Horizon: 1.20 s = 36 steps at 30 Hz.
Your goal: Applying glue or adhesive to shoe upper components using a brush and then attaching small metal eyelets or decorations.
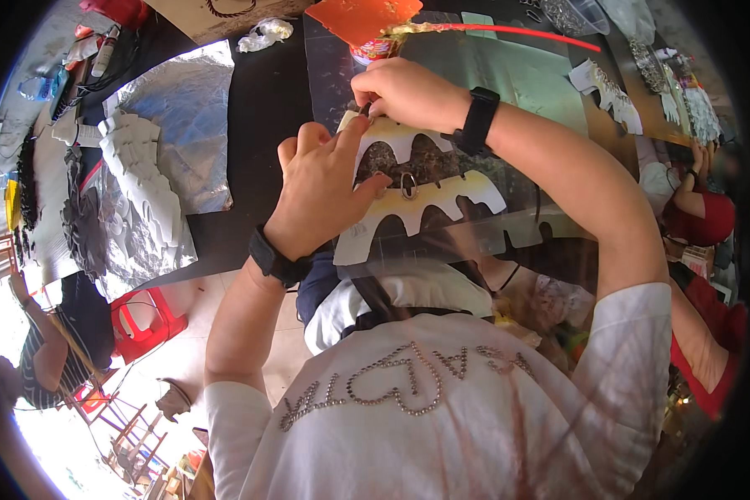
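Two pale, scalloped leather-like or card pieces lie in front of me, shaded yellow along one edge. Over the left end of the farther piece [402,143], my right hand [417,93] is closed in a pinch; what its fingertips hold is mostly hidden. My left hand [312,187] has its index finger at that same end, while its thumb reaches apart over the nearer piece [450,204]. An oval metal ring [408,186] sits on the nearer piece, just right of the thumb.
Beyond my hands stands a red tin [373,52] with an orange sheet [362,20] and a red stick [517,32] over it. At left, a stack of white scalloped pieces [142,167] rests by silvery foil [212,125]. Other people work on the right.
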{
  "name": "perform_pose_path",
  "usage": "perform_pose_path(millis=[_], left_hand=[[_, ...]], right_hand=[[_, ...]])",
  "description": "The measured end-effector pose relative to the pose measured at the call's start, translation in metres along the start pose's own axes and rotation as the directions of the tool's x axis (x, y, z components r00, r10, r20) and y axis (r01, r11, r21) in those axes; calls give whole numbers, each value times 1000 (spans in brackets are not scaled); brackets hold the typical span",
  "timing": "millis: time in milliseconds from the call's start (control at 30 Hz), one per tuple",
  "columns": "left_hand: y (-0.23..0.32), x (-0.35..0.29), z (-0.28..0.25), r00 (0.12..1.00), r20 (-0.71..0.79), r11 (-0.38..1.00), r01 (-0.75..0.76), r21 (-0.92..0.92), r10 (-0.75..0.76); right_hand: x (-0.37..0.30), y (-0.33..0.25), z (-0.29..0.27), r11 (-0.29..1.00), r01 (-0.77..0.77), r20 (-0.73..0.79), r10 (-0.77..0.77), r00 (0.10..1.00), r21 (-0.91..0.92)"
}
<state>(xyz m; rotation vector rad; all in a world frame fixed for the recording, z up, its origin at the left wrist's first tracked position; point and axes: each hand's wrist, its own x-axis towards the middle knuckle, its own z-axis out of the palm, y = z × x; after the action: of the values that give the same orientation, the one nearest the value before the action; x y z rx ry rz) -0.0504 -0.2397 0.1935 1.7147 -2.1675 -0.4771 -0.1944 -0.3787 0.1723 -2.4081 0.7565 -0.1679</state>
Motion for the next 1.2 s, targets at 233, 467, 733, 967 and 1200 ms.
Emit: perform_pose_path(millis=[233,467,733,967,1200], left_hand=[[-4,-6,-7,986,-159,999,-46,-3,45],[4,0,1,983,-144,993,-115,-11,112],[4,8,1,992,-99,997,-77,7,77],[6,12,4,995,-101,1000,-28,-8,27],[16,16,6,995,-99,1000,-11,12,12]], right_hand=[[1,2,0,993,116,-66,-115,991,1],[-1,-3,-3,999,-13,1,13,1000,43],[0,-2,-1,990,128,-95,-134,986,-60],[-1,-14,-10,987,56,-89,-69,994,-150],[-98,-14,-82,971,104,-117,-132,984,-215]])
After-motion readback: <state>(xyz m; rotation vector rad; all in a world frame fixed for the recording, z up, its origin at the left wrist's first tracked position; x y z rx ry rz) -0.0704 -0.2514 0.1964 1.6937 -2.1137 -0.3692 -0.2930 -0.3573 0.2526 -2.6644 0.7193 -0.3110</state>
